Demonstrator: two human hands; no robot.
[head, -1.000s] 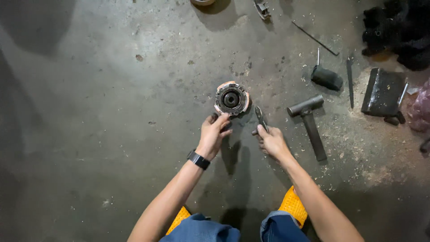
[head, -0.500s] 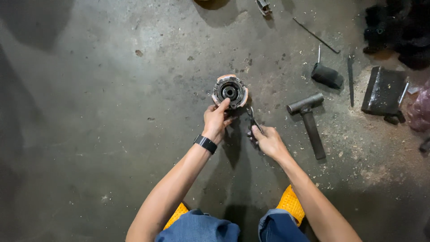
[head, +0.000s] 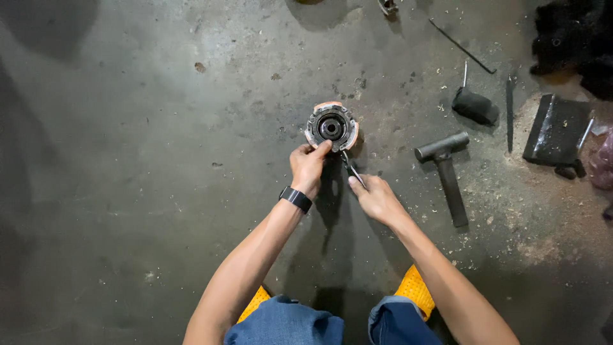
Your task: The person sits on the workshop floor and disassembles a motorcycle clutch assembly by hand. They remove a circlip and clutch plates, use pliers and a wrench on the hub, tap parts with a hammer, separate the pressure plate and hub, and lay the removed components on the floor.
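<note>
A round metal clutch-like part (head: 331, 127) with an orange rim lies on the concrete floor. My left hand (head: 308, 167), with a black watch on its wrist, holds the part's near edge between thumb and fingers. My right hand (head: 375, 198) grips a pair of slim pliers (head: 351, 168), whose tip reaches the part's lower right edge. Both forearms stretch out from the bottom of the view.
A metal hammer (head: 446, 172) lies on the floor to the right. Farther right are a black-handled tool (head: 473, 104), a thin rod (head: 461, 45), a dark flat block (head: 556, 130) and dark cloth (head: 578, 45). Grit is scattered around them. My knees (head: 332, 322) show at the bottom.
Both hands have moved up to the round part. The left hand now grips its edge and the pliers' tip has come up against it.
</note>
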